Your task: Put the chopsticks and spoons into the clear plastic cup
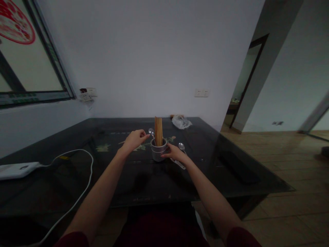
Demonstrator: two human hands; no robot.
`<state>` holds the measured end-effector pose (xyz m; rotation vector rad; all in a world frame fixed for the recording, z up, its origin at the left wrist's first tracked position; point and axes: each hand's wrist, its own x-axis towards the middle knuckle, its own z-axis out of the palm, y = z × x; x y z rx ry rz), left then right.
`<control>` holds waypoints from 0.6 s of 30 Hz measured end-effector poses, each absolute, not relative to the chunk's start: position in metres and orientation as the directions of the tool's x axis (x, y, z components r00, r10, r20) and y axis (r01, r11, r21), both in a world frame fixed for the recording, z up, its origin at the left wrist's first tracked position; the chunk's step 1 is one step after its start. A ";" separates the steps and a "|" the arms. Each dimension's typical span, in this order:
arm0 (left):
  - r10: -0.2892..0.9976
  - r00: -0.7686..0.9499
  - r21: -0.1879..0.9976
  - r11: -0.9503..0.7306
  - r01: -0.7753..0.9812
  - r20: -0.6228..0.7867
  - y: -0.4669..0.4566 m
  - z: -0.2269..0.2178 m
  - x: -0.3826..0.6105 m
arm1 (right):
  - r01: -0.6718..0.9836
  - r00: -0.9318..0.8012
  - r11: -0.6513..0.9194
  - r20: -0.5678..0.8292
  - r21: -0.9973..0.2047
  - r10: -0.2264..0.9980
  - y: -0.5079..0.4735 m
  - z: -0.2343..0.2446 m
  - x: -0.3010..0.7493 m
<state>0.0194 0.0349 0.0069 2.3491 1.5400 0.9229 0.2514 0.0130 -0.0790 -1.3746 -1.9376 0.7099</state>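
A light grey cup (158, 153) stands upright on the dark table, holding a bundle of wooden chopsticks (158, 132) and a metal spoon (151, 131) with its bowl up, leaning left. My right hand (174, 152) grips the cup's right side, with thumb and fingers around it. My left hand (137, 138) is just left of the spoon, fingers curled and thumb pointing at the spoon's neck. Whether the thumb touches it is hard to see. Another metal spoon (181, 146) lies beyond my right hand. A pale utensil handle (179, 165) shows below my right wrist.
A crumpled clear plastic bag (181, 122) rests at the table's back edge by the wall. On the left lies a white device (19, 170) whose white cable (90, 171) runs over the table's front edge. A dark flat object (240, 168) lies at the right.
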 end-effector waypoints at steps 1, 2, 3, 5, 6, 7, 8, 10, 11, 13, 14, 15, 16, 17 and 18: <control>0.860 0.263 0.459 -0.465 0.757 0.437 0.032 0.004 0.019 | 0.607 -0.234 0.298 0.192 -0.737 0.953 0.013 -0.078 0.253; 0.842 0.253 0.456 -0.483 0.747 0.476 0.030 0.000 0.019 | 0.613 -0.229 0.292 0.189 -0.734 0.955 0.013 -0.077 0.254; 0.827 0.240 0.460 -0.497 0.736 0.509 0.029 -0.003 0.019 | 0.618 -0.224 0.287 0.186 -0.732 0.957 0.013 -0.076 0.256; 0.805 0.211 0.471 -0.512 0.718 0.554 0.028 -0.011 0.020 | 0.628 -0.210 0.275 0.181 -0.728 0.961 0.013 -0.074 0.260; 0.800 0.200 0.476 -0.515 0.713 0.566 0.027 -0.015 0.020 | 0.636 -0.203 0.269 0.179 -0.723 0.963 0.013 -0.073 0.263; 0.796 0.194 0.479 -0.518 0.709 0.573 0.027 -0.018 0.020 | 0.647 -0.195 0.264 0.179 -0.716 0.964 0.013 -0.072 0.265; 0.793 0.194 0.481 -0.522 0.704 0.578 0.026 -0.020 0.020 | 0.657 -0.185 0.256 0.178 -0.709 0.967 0.013 -0.071 0.267; 0.794 0.201 0.492 -0.531 0.690 0.574 0.024 -0.022 0.020 | 0.675 -0.163 0.242 0.179 -0.697 0.970 0.013 -0.069 0.270; 0.796 0.204 0.502 -0.534 0.680 0.570 0.023 -0.022 0.020 | 0.682 -0.155 0.237 0.180 -0.692 0.971 0.013 -0.069 0.272; 0.795 0.217 0.523 -0.550 0.651 0.567 0.019 -0.021 0.021 | 0.690 -0.136 0.225 0.183 -0.688 0.974 0.014 -0.068 0.275; 0.790 0.230 0.530 -0.565 0.632 0.568 0.017 -0.020 0.022 | 0.692 -0.126 0.220 0.186 -0.687 0.974 0.015 -0.068 0.277; 0.784 0.247 0.533 -0.581 0.615 0.570 0.015 -0.020 0.023 | 0.693 -0.115 0.217 0.191 -0.688 0.975 0.016 -0.069 0.279; 0.776 0.266 0.532 -0.597 0.600 0.572 0.013 -0.020 0.025 | 0.691 -0.106 0.215 0.197 -0.690 0.975 0.017 -0.070 0.280; 0.768 0.286 0.526 -0.612 0.591 0.573 0.012 -0.020 0.027 | 0.689 -0.098 0.215 0.205 -0.692 0.974 0.019 -0.071 0.281; 0.760 0.306 0.516 -0.624 0.586 0.573 0.011 -0.021 0.029 | 0.688 -0.092 0.217 0.214 -0.692 0.973 0.020 -0.072 0.283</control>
